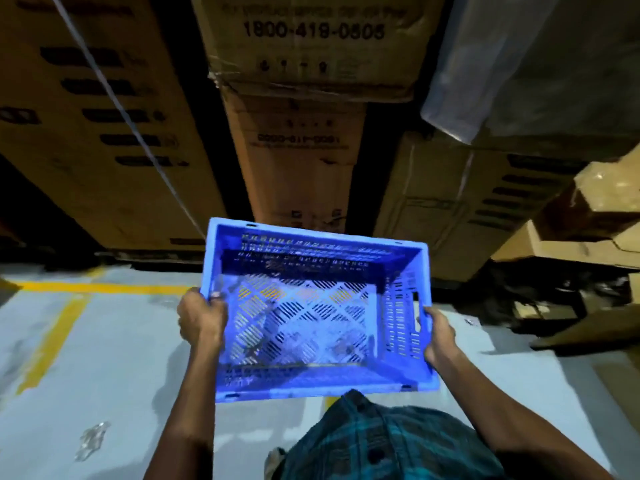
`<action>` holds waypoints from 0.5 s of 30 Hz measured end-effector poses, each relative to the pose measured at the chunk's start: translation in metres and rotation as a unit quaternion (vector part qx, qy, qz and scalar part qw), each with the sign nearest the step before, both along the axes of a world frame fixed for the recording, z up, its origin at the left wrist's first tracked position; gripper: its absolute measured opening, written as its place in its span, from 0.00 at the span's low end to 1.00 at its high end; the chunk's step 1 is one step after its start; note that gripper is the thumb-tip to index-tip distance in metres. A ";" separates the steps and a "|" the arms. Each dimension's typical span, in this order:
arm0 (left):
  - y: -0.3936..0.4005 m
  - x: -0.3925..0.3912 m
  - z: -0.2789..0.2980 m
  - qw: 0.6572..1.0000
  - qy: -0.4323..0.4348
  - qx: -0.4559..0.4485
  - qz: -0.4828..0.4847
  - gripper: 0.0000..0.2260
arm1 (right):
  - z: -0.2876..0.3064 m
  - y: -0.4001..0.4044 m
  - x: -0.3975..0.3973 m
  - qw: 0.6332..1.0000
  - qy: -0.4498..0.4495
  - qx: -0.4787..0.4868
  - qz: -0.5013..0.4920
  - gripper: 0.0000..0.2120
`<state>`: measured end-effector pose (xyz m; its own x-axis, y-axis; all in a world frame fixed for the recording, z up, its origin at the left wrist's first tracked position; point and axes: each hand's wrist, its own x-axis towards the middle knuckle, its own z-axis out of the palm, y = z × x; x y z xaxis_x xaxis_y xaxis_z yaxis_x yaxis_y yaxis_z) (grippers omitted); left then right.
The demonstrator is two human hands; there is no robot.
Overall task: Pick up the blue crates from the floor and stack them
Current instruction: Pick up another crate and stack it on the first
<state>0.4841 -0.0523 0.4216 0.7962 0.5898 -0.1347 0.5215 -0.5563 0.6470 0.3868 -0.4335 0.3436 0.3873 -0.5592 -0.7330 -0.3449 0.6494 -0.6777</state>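
Crate (318, 306) is up in the air, w/ both hands on it. L hand (201, 318) grips the left rim, R hand (438, 336) grips the right side. Long way runs front-to-back, open top up. No stack seen yet.

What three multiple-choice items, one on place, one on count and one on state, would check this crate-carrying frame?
1. Where is the blue crate?
A. on the floor
B. held above the floor
C. on a carton

2. How many blue crates are in view?
A. one
B. two
C. three

3. What is in the crate?
A. bottles
B. a folded cloth
C. nothing

Key: 1 B, the left hand and right hand grip its short sides, with the grey floor showing through its slotted bottom; 2 A, no other crate shows; 3 C, the bottom is bare.
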 end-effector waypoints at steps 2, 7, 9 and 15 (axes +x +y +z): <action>-0.020 -0.001 -0.012 1.000 0.021 0.010 0.005 0.12 | 0.003 -0.018 0.001 1.000 -0.002 -0.005 -0.010 0.06; -0.056 -0.011 -0.028 0.995 0.088 0.033 0.020 0.15 | -0.003 -0.044 -0.009 0.998 0.015 0.000 -0.055 0.07; -0.063 -0.011 -0.032 0.995 0.102 0.018 0.007 0.15 | -0.007 -0.050 -0.011 0.997 -0.002 0.010 -0.070 0.06; -0.072 0.015 -0.052 0.990 0.137 -0.008 -0.026 0.13 | -0.028 -0.059 -0.013 0.994 0.034 0.030 -0.104 0.15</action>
<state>0.4993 -0.1238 0.3693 0.7575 0.5448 -0.3597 0.6500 -0.5778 0.4936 0.3743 -0.4928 0.3153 0.2157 -0.5772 -0.7876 -0.2432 0.7494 -0.6158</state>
